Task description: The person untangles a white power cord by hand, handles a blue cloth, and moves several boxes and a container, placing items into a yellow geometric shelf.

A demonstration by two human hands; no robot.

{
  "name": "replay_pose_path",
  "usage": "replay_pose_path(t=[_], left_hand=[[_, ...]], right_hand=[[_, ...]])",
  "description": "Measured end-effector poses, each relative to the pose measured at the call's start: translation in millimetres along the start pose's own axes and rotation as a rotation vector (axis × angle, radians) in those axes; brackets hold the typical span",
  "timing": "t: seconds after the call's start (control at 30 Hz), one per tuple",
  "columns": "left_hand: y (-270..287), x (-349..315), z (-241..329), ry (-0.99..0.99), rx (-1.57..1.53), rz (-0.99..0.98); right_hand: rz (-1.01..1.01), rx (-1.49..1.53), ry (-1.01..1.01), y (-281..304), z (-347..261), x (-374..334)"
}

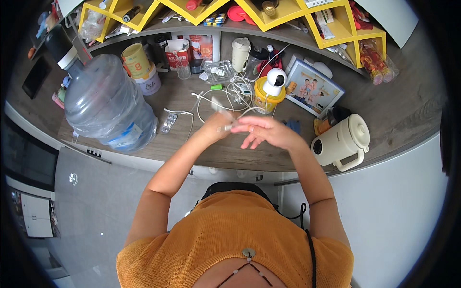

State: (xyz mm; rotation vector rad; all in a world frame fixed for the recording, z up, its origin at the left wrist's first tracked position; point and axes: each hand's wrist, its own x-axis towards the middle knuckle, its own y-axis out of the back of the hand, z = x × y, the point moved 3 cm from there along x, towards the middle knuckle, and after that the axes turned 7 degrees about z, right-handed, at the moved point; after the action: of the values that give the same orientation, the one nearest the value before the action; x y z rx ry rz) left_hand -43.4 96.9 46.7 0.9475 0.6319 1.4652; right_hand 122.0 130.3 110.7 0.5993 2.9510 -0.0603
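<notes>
Here at the desk's (211, 158) front edge, the two hands nearly meet! The right hand (271, 133) has its lower fingers loosely parted; whether it grips anything, I can't tell. The left hand (217, 127) blurs, its finger closure unreadable, a small whitish piece (224, 128) showing between them. Just beyond lies the tangled white cable (242, 88), beside a white camera (274, 81) atop a yellow tub (267, 100).
</notes>
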Motion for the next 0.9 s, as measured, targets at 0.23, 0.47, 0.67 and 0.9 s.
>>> replay_pose_path(t=[0.23,0.47,0.67,0.9], left_hand=[[12,-19,59,-0.236,0.057,-0.050],[16,-21,69,-0.377,-0.117,0.186],[8,-22,48,-0.163,-0.107,0.168],[9,-22,52,-0.039,-0.174,0.285]], right_hand=[[0.015,-0.266,-0.078,50,-30,27],[0.059,0.507,-0.155,63,33,52],[0.362,0.610,-0.129,59,53,47],[0.617,0.633,-0.221,64,55,41]])
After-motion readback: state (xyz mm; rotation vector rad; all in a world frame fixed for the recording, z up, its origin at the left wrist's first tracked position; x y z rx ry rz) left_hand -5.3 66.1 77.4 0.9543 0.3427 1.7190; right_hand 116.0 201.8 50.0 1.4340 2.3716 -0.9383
